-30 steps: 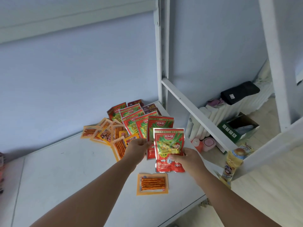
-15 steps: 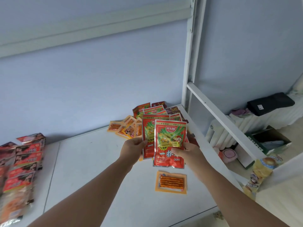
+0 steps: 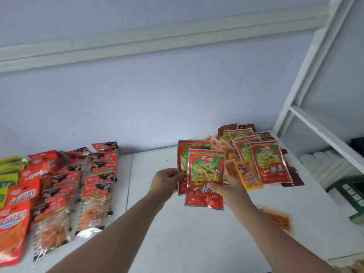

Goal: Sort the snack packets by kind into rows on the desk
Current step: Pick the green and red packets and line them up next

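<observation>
Held pair: right hand (image 3: 229, 187), thumb and fingers pinching the right edge of a glossy red-and-green foil snack packet (image 3: 204, 170); left hand (image 3: 165, 180) gripping an identical packet (image 3: 182, 154) overlapping behind it, both hovering above the white desk (image 3: 157, 223).

front held packet (image 3: 204, 174): 光头娃, 非油炸, 一根 | desk packet (image 3: 270, 164): 一根葱

Glossy foil-edged plastic snack packets (image 3: 204, 178) — smooth matt white desk (image 3: 157, 223)

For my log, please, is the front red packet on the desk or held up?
Held up: right hand pinches the front red packet above the desk; left hand holds the back packet.
</observation>
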